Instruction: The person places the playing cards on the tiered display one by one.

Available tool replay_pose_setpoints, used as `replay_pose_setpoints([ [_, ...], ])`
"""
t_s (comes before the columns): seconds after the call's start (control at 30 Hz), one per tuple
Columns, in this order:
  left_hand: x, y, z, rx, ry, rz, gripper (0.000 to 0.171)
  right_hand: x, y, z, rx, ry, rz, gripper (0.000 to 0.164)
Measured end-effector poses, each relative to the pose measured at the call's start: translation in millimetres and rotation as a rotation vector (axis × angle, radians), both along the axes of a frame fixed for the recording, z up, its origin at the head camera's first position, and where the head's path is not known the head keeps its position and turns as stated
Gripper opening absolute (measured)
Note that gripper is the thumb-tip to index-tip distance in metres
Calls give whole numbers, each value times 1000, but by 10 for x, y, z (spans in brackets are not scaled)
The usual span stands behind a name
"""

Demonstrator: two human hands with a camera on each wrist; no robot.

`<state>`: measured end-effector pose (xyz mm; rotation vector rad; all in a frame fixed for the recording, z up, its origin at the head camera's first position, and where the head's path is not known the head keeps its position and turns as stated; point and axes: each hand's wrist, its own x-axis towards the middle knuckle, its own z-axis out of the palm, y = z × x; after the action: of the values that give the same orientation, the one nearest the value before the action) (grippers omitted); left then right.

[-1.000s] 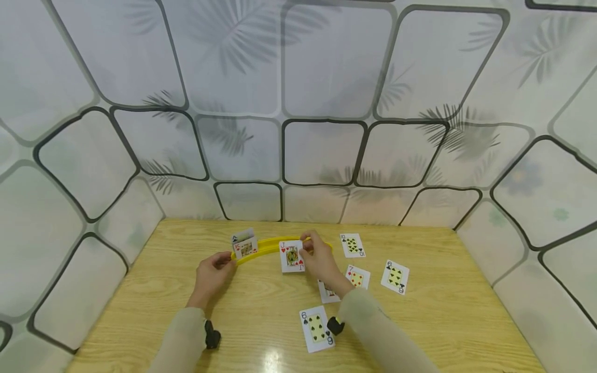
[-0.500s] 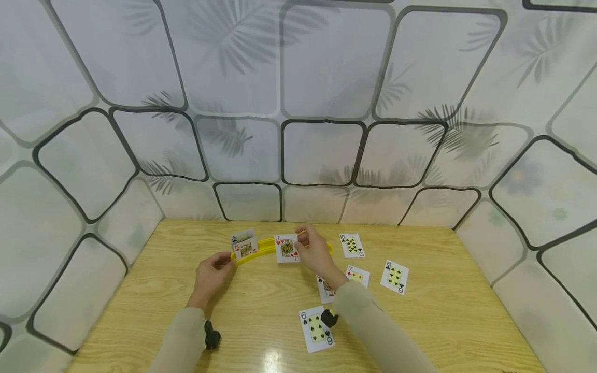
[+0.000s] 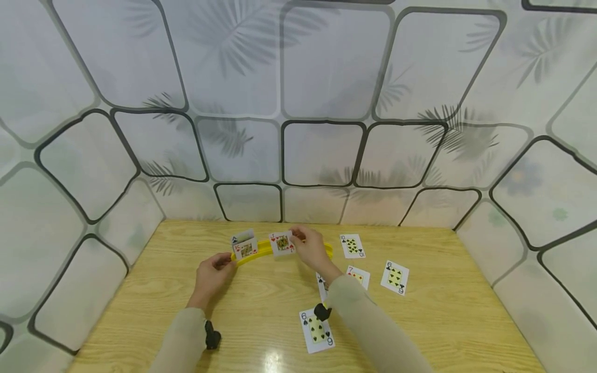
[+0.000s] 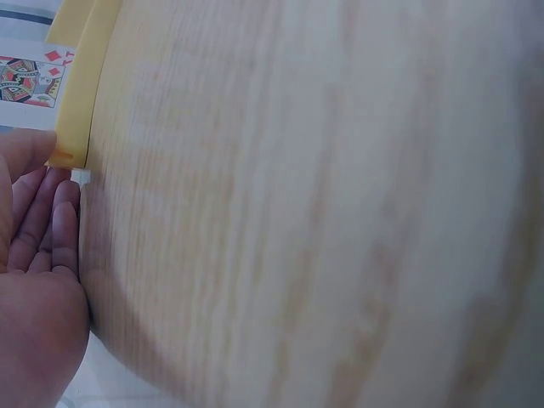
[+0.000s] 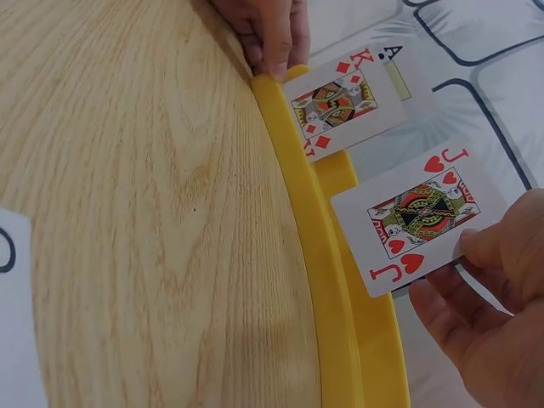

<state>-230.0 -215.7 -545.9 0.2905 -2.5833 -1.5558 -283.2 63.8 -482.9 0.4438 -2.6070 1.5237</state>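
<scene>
On the table (image 3: 268, 316), the rack (image 3: 264, 248) curves from the left hand (image 3: 213, 273), which pinches its end, past the right hand (image 3: 312, 249), which pinches the jack (image 5: 425, 212) at the rack, seated or not I cannot tell, while the king (image 5: 338, 106) and ace (image 5: 413, 81) stand slotted beside the left hand.

Worn items: long sleeves (image 3: 179, 339) and black wrist units (image 3: 212, 335)
Sleeve fabric is pale beige, matte and lightly creased. Each unit is compact and irregular in outline, seated on the inward-facing side near the sleeve end. The hands (image 3: 213, 274) are bare.
</scene>
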Motion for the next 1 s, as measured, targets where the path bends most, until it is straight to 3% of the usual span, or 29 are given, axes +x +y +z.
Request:
replay_pose_setpoints([
  [0.53,-12,-18,-30,8,5,1,31,-128,-152,41,-31,19,-44,23],
  [0.73,-5,-16,-15,16,3,2,31,-169,-241,61,-69,30,-41,18],
  [1.0,-8,-9,-9,33,-7,6,30,-206,-332,67,-66,28,-29,23],
])
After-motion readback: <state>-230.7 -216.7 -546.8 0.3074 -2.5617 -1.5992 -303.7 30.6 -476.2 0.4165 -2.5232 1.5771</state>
